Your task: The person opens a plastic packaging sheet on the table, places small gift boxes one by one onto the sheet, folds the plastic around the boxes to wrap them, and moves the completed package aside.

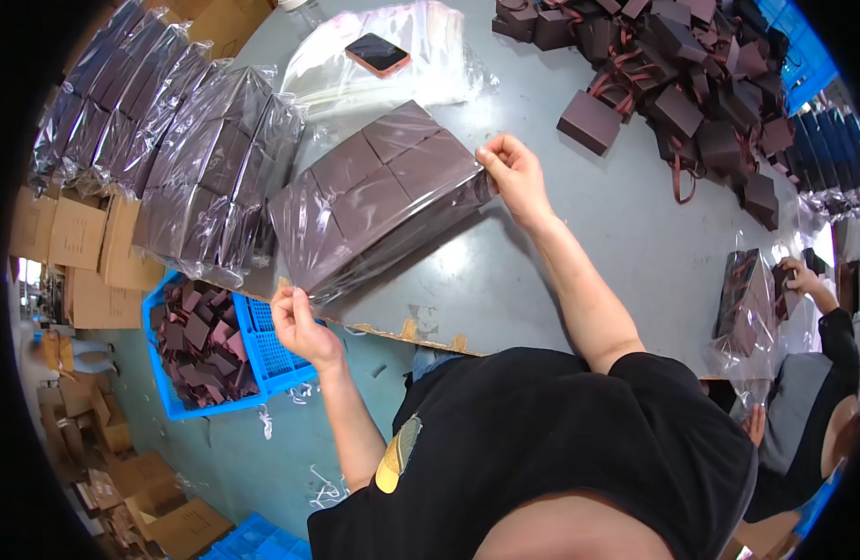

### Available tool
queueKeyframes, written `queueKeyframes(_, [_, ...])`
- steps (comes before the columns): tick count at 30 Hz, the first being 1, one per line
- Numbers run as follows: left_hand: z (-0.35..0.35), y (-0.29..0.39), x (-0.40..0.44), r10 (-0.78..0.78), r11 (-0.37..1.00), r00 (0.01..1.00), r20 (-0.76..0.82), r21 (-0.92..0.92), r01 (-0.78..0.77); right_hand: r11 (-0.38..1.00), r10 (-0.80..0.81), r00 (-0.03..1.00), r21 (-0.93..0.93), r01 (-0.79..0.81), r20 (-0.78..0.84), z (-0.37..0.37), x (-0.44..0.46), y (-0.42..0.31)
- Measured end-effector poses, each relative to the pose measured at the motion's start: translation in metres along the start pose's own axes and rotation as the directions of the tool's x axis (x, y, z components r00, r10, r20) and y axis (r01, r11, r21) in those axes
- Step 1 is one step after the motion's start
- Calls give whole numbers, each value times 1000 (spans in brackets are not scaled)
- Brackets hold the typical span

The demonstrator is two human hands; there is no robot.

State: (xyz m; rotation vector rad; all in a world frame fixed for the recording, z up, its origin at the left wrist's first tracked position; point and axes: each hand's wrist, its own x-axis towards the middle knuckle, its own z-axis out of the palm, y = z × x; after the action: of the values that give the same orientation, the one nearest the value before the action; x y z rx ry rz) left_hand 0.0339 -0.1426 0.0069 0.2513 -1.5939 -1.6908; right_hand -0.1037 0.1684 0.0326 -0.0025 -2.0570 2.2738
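Note:
In front of me on the table lies a clear plastic bag point(355, 276) with several dark brown boxes point(374, 173) in rows inside it. My left hand point(304, 329) pinches the film at the bag's near-left end, close to the table edge. At the right end, my right hand point(516, 179) has thumb and fingers closed on the bag's corner beside the boxes. Film stretches loosely over the boxes and wrinkles toward my left hand. Just left of it stands another filled bag of brown boxes point(211, 177).
A phone point(379, 54) rests on a stack of clear bags point(309, 70). Loose brown boxes with ribbons point(677, 112) heap at the far right. Below the table edge is a blue crate point(173, 397) of small boxes. At right, a co-worker's hand point(801, 277) touches a bagged pack point(743, 303).

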Motion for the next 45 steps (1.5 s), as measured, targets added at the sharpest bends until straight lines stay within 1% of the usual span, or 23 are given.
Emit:
queueKeyframes(1, [-4,-2,-3,-22,1000,999,31,-9,22,1000,22,1000,-2,-22,0,-2,-1,5])
queueKeyframes(4, [-6,4,-15,-205,977,979,20,-63,206,997,76,997,-7,-76,-9,-10,-9,17])
queueKeyframes(5, [-14,1,-14,-323,942,945,55,-80,327,996,87,996,-4,-87,-17,-13,-12,20])
queueKeyframes(8, [-32,-19,-7,-375,889,912,168,-214,405,992,121,992,-18,-122,-47,-12,-16,22])
queueKeyframes(9, [-23,-2,-7,-442,872,888,129,-170,459,993,121,992,-4,-122,-25,-15,-15,26])
queueKeyframes(10, [-20,5,-5,-445,867,879,173,-164,471,991,133,991,-5,-133,-14,-15,-13,25])
queueKeyframes(12, [-24,6,0,-456,834,846,277,-199,514,986,142,989,95,-138,-30,-11,-15,19])
queueKeyframes(15, [-15,14,0,-538,806,820,197,-167,568,995,78,997,-61,-79,-30,-14,-9,21])
queueKeyframes(19, [-20,-6,-5,-470,852,871,146,-184,490,972,67,997,-227,-59,31,-21,-1,15])
queueKeyframes(23, [-7,-12,-17,-353,920,935,13,-177,350,972,114,992,-211,-100,54,-22,4,13])
queueKeyframes(26, [-12,-32,-15,-369,915,929,-17,-179,360,918,72,997,-392,-61,12,-25,11,25])
queueKeyframes(29, [-19,-51,-10,-180,984,984,-18,15,180,891,82,994,-452,-42,69,-25,14,17])
queueKeyframes(31, [-31,-57,-6,-193,952,975,112,261,159,812,96,978,-583,31,187,-28,19,11])
queueKeyframes(32, [-38,-59,-2,-207,917,963,175,377,128,766,107,964,-638,76,244,-29,24,8])
queueKeyframes(33, [-37,-52,3,-98,857,978,182,516,-10,722,80,963,-681,122,256,-32,32,6])
queueKeyframes(35, [-34,-32,11,102,627,965,240,738,-250,615,38,957,-762,203,286,-43,41,4])
queueKeyframes(36, [-54,-43,18,-127,815,989,73,576,62,706,-44,976,-684,183,215,-43,42,1])
queueKeyframes(38, [-61,-43,20,-153,921,985,-82,350,172,850,-176,983,-496,176,47,-38,43,-11])
queueKeyframes(39, [-47,-20,16,-283,903,954,-98,309,299,854,-210,973,-467,231,98,-33,36,-18])
queueKeyframes(42, [-30,-42,8,-291,879,950,114,423,219,695,-70,929,-650,307,364,-4,19,25])
queueKeyframes(43, [-4,-21,-1,-335,814,923,187,551,184,772,-41,935,-583,254,352,-3,10,22])
queueKeyframes(44, [4,-19,-5,-372,857,917,142,431,281,835,-16,938,-512,202,345,-3,4,16])
queueKeyframes(45, [7,-14,-6,-402,891,895,195,309,333,889,11,941,-435,146,339,-5,-1,12])
